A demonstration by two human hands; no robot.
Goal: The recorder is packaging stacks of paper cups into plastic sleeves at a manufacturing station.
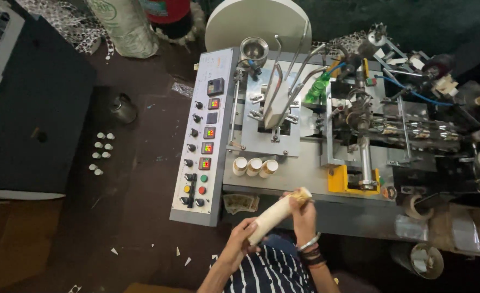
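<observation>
The person is holding one long stack of paper cups [275,214] just in front of the machine's grey table [305,173], at its near edge. The stack is lying slanted, its long axis running from low on the left up toward the right, so the upper end is pointing at the table.

The left hand [244,234] is wrapping its fingers around the lower end of the stack, closed on it from beneath. The right hand [304,209] is gripping the upper end, fingers curled over the open mouth of the top cup (the thumb is hidden behind the stack). Both hands are touching the stack; the right one is nearer the table, the left one is nearer the person's striped shirt [270,271].

Three separate paper cups [254,166] are standing in a row on the table, just beyond the upper end of the stack and a little to its left. The control panel [203,135] is sitting at the table's left side, carrying knobs, coloured buttons and small lit displays. Far left of the table, on the dark floor, about seven small white caps [101,153] are lying in two loose columns. A bangle and dark bands are circling the right wrist [310,249].
</observation>
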